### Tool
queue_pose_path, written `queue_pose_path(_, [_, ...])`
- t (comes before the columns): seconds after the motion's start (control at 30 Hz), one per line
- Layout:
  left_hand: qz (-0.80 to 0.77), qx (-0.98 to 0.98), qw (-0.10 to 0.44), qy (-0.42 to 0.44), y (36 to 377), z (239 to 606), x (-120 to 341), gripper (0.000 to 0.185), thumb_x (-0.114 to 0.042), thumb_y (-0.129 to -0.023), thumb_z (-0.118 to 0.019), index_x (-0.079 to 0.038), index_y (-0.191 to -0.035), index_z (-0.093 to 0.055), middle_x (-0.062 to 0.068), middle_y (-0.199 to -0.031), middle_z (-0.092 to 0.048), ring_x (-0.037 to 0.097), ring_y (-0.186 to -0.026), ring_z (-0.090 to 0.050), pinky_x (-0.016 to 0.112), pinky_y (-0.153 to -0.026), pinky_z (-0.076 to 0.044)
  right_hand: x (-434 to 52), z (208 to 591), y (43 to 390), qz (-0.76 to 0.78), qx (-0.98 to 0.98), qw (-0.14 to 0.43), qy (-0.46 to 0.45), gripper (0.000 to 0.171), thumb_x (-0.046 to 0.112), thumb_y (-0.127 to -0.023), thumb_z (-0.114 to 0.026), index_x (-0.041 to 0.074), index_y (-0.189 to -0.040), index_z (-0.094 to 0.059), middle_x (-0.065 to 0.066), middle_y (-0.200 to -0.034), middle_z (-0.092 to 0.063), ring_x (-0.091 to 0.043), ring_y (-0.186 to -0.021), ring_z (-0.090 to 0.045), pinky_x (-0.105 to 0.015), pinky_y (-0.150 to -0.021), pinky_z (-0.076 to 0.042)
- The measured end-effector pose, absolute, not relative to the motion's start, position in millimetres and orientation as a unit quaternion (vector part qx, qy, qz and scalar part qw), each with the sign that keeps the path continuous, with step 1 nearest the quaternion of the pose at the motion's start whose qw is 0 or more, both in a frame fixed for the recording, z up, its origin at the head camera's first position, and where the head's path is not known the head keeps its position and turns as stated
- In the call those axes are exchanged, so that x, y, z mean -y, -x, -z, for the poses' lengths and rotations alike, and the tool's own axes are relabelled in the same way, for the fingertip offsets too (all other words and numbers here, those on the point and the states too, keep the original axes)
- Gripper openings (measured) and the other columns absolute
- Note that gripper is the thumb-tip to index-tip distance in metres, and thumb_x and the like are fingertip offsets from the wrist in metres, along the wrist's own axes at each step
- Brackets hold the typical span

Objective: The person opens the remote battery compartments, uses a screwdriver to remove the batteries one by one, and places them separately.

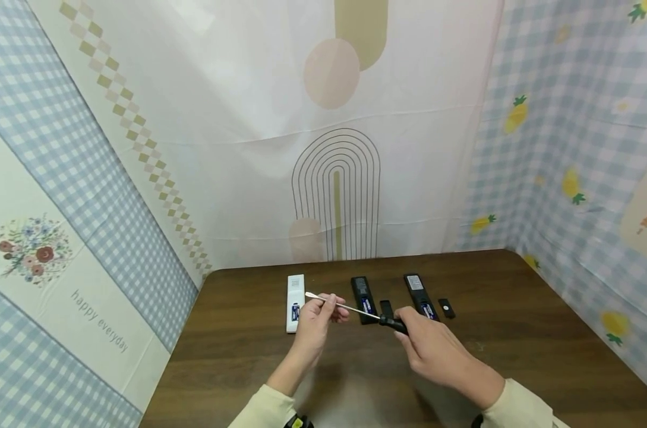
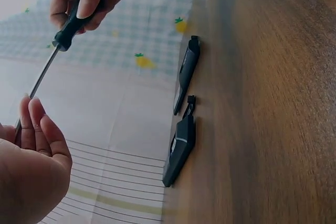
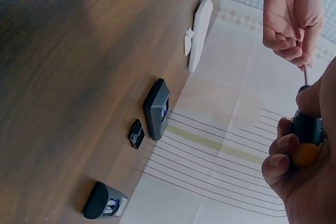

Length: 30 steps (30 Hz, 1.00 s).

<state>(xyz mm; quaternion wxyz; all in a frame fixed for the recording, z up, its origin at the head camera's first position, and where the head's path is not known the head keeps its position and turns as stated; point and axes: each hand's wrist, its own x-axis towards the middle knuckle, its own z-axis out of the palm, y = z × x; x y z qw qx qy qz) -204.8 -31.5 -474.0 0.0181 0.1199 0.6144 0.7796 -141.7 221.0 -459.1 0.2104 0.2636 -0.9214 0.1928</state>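
Observation:
A flat-blade screwdriver is held up above the table, its metal shaft slanting to the left. My right hand grips its black handle, whose yellow end shows in the right wrist view. With thumb and fingers my left hand pinches the shaft near the flat tip. Behind the hands lie a white remote control, a black remote control and a second black remote control. All three have their backs up and battery compartments uncovered, with blue batteries inside.
One black battery cover lies right of the middle remote, another black cover right of the far-right remote. A white cover is beside the white remote. Patterned cloth hangs behind and at both sides of the brown wooden table.

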Motion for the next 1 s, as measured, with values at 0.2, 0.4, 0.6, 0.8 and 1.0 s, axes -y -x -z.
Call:
queue_pose_path(0.2, [-0.791, -0.600, 0.010, -0.122, 203, 472, 36, 0.042, -0.019, -0.114, -0.051, 0.022, -0.115, -0.058, -0.007, -0.079, -0.074, 0.008, -0.077, -0.073, 0.024, -0.079, -0.061, -221, 458, 149, -0.221, 0.917, 0.189, -0.273, 0.024, 0.011, -0.101, -0.073, 0.014, -0.120, -0.059, 0.011, -0.093, -0.058, 0.006, -0.069, -0.040, -0.017, -0.060, -0.039])
queue_pose_path(0.4, [-0.809, -0.577, 0.004, -0.115, 202, 475, 43, 0.039, -0.018, -0.114, -0.051, 0.021, -0.115, -0.060, -0.006, -0.083, -0.073, 0.008, -0.081, -0.072, 0.024, -0.081, -0.061, -225, 455, 160, -0.251, 0.906, 0.183, -0.289, 0.021, 0.014, -0.102, -0.073, 0.018, -0.118, -0.061, 0.009, -0.100, -0.059, 0.006, -0.069, -0.042, -0.018, -0.060, -0.042])
queue_pose_path(0.6, [-0.826, -0.553, 0.000, -0.114, 197, 481, 58, 0.031, -0.017, -0.114, -0.051, 0.011, -0.113, -0.063, -0.001, -0.093, -0.073, 0.012, -0.086, -0.071, 0.025, -0.084, -0.061, -226, 457, 168, -0.268, 0.898, 0.182, -0.298, 0.021, 0.017, -0.104, -0.070, 0.019, -0.124, -0.063, 0.011, -0.101, -0.063, 0.006, -0.072, -0.045, -0.018, -0.062, -0.044])
queue_pose_path(0.8, [-0.830, -0.546, 0.002, -0.110, 193, 483, 69, 0.028, -0.019, -0.114, -0.051, 0.006, -0.113, -0.063, -0.002, -0.094, -0.072, 0.012, -0.088, -0.071, 0.025, -0.085, -0.061, -221, 460, 174, -0.277, 0.886, 0.189, -0.321, 0.025, 0.015, -0.102, -0.073, 0.019, -0.125, -0.063, 0.014, -0.099, -0.059, 0.007, -0.071, -0.043, -0.016, -0.060, -0.043])
queue_pose_path(1.0, [-0.837, -0.537, 0.014, -0.103, 192, 485, 73, 0.027, -0.018, -0.115, -0.048, 0.005, -0.113, -0.064, 0.000, -0.108, -0.068, 0.008, -0.090, -0.070, 0.025, -0.087, -0.060, -216, 461, 173, -0.306, 0.881, 0.165, -0.320, 0.025, 0.017, -0.101, -0.076, 0.021, -0.122, -0.063, 0.015, -0.095, -0.059, 0.008, -0.065, -0.044, -0.016, -0.054, -0.044])
